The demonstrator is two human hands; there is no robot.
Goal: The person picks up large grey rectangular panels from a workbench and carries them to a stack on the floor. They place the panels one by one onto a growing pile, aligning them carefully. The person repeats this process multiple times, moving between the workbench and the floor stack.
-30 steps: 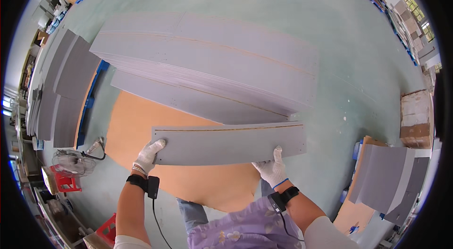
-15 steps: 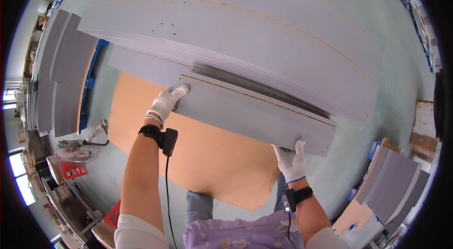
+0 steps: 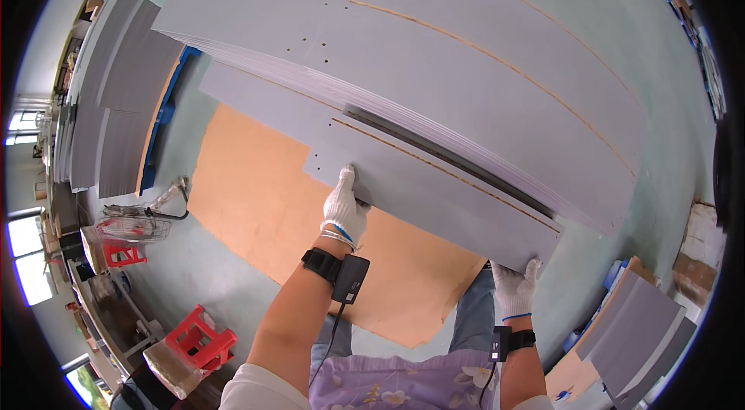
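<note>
A long grey board (image 3: 434, 196) with a brown groove along its far side and small holes near its ends is in front of me. My left hand (image 3: 345, 204), in a white knit glove, grips its near long edge left of the middle, thumb on top and the other fingers hidden underneath. At the near right corner my right hand (image 3: 514, 288), also gloved, holds the board with the thumb up and the rest of the fingers mostly hidden. Just beyond the board lies a dark gap beside a large stack of grey panels (image 3: 466, 68).
Tan cardboard (image 3: 248, 177) covers the floor below the board. Panels on a blue pallet (image 3: 164, 111) stand at the left. A wire-caged fan (image 3: 136, 227) and a red stool (image 3: 200, 338) are at the lower left. Another panel stack (image 3: 628, 324) is at the right.
My left hand has shifted from the board's left end rightward along its near edge. My right hand has moved closer to the near right corner. The whole view has shifted somewhat.
</note>
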